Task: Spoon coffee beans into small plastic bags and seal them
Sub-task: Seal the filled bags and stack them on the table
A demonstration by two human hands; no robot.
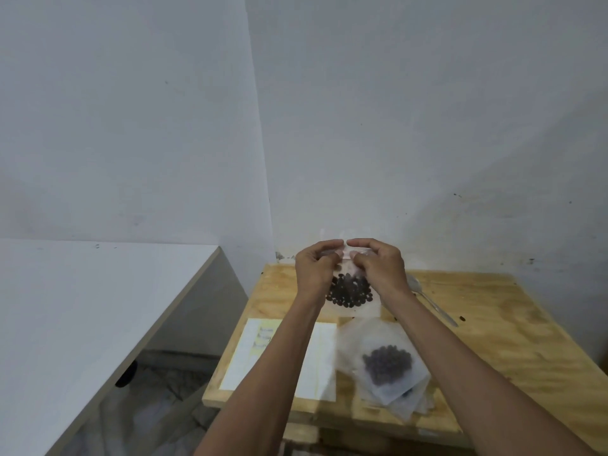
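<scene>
A small clear plastic bag (350,306) with dark coffee beans (349,291) in its lower half hangs upright above the plywood table (493,340). My left hand (314,268) and my right hand (378,264) both pinch its top edge, fingertips almost touching in the middle. The bag's mouth is hidden behind my fingers. A metal spoon (431,299) lies on the table just right of my right wrist. Nearer to me, several more bags with beans (388,363) lie stacked on the table.
A white sheet of paper (250,353) with a yellow note lies on the table's left side, partly under my left forearm. A white tabletop (82,307) stands to the left across a gap. The wall is close behind the table.
</scene>
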